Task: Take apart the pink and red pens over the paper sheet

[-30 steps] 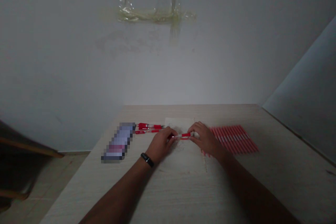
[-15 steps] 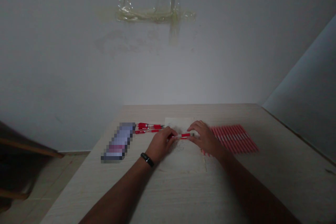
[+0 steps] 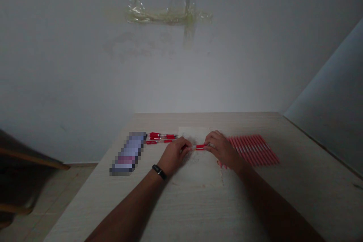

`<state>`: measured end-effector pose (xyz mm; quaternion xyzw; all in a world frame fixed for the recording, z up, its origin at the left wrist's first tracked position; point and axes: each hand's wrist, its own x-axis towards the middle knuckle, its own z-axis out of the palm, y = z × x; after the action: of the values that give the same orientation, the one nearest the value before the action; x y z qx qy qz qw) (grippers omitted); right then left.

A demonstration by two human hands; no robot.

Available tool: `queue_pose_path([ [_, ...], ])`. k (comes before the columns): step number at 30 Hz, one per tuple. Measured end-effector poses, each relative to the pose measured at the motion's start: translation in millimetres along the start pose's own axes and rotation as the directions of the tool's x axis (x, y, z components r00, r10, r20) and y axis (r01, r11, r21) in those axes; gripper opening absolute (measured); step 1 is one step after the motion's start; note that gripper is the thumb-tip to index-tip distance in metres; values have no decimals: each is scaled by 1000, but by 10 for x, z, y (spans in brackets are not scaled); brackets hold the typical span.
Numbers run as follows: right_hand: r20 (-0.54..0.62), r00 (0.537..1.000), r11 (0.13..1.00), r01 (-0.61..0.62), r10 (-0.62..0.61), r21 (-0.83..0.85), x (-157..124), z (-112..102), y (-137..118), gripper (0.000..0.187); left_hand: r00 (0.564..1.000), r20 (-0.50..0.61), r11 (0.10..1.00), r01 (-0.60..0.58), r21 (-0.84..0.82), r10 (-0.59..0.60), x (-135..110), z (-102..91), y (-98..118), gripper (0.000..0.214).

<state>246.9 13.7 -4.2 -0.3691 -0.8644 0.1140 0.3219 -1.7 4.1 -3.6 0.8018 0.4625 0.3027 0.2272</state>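
Note:
A red pen is held level between both hands, just above a white sheet of paper on the pale wooden table. My left hand, with a black band on its wrist, pinches the pen's left end. My right hand grips its right end with curled fingers. Three finished-looking red pens lie to the left of the paper. A row of several red pen parts lies on the table right of my right hand.
A blurred-out oblong object lies at the table's left side, next to the pens. A pale wall with taped plastic stands behind the table. A dark piece of furniture is at the far left, off the table.
My hands have barely shifted. The right hand has closed in slightly on the pen's right end.

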Motion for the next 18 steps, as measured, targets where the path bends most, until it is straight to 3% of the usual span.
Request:
queue_pose_path([
  [18, 69, 998, 1000, 6, -5, -25, -6, 43, -104, 23, 997, -11, 997, -81, -3, 81, -36, -25, -34, 22],
])
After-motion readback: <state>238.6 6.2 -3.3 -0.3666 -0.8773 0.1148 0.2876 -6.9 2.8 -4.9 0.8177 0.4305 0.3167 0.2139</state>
